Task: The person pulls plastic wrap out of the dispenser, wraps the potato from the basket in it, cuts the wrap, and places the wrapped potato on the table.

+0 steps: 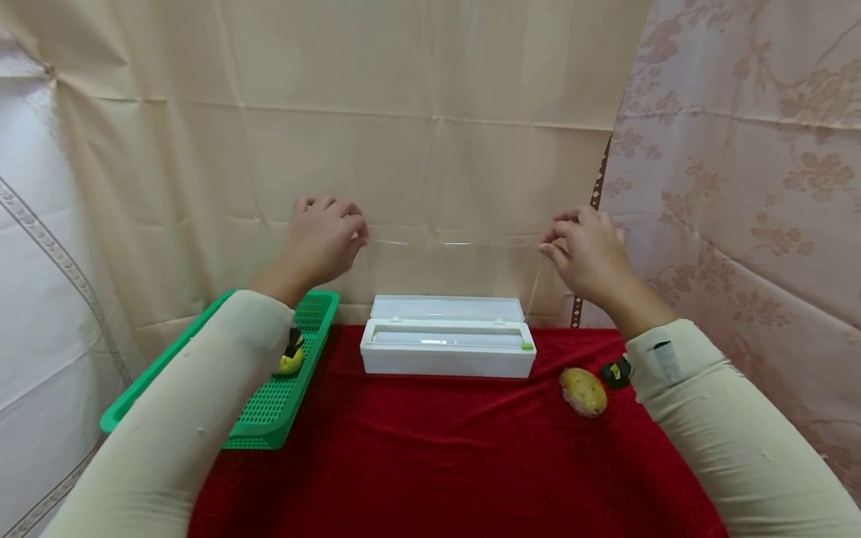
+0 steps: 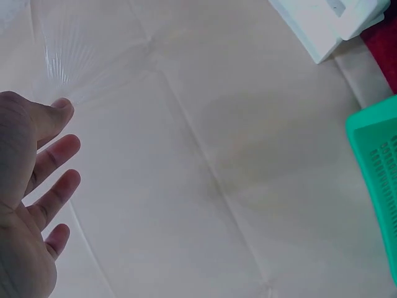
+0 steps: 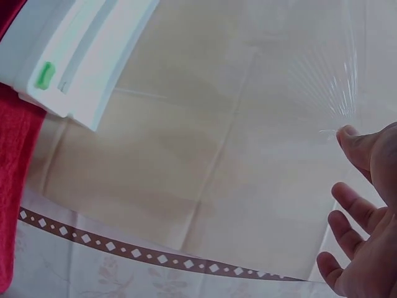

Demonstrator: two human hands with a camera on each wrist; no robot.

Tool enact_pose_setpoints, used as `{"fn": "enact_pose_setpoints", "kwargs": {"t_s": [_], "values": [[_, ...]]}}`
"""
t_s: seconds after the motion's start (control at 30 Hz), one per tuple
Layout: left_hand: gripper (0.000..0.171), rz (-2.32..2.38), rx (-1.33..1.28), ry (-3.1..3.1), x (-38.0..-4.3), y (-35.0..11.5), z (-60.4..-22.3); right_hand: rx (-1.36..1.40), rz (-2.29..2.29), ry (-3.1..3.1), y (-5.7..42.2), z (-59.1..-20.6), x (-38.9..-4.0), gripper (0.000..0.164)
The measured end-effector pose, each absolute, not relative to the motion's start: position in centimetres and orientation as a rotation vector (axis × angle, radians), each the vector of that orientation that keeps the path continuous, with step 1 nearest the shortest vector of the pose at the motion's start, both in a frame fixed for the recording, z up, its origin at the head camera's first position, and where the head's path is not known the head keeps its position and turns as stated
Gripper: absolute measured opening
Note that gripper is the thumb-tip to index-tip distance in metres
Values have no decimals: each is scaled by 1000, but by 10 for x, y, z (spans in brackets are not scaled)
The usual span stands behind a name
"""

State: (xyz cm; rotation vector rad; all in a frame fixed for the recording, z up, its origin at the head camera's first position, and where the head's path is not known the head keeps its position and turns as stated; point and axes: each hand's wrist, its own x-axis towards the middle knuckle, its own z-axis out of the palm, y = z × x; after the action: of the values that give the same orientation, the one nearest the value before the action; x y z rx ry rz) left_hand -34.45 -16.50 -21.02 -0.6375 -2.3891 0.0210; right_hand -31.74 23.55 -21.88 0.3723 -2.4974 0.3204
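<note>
Raised above the far edge of the table, my left hand [image 1: 327, 237] and right hand [image 1: 584, 250] each pinch one corner of a sheet of clear plastic wrap [image 1: 457, 243]. The wrap stretches between them, its upper edge glinting, and hangs toward a white wrap dispenser box [image 1: 447, 359]. The box's lid [image 1: 447, 307] is tipped back, and a green slide cutter [image 1: 527, 347] sits at its front right. In the left wrist view, creases in the wrap [image 2: 57, 65] fan from the thumb tip. Similar creases in the wrap [image 3: 341, 93] spread from the thumb in the right wrist view.
A potato [image 1: 584, 391], shiny as if wrapped, lies right of the box, with a small dark item [image 1: 615, 373] beside it. At left stands a green basket [image 1: 269, 430] with a yellow-green item [image 1: 290, 363] in it. Red cloth [image 1: 457, 463] covers the table; a beige curtain [image 1: 430, 164] hangs behind.
</note>
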Motion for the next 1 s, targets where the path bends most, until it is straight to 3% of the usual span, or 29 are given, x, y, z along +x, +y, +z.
{"fn": "enact_pose_setpoints", "kwargs": {"t_s": [1.0], "values": [[8,-42,-758,-2181,-298,-178,-184,478,414,-2388,238,-192,-264,18]]}}
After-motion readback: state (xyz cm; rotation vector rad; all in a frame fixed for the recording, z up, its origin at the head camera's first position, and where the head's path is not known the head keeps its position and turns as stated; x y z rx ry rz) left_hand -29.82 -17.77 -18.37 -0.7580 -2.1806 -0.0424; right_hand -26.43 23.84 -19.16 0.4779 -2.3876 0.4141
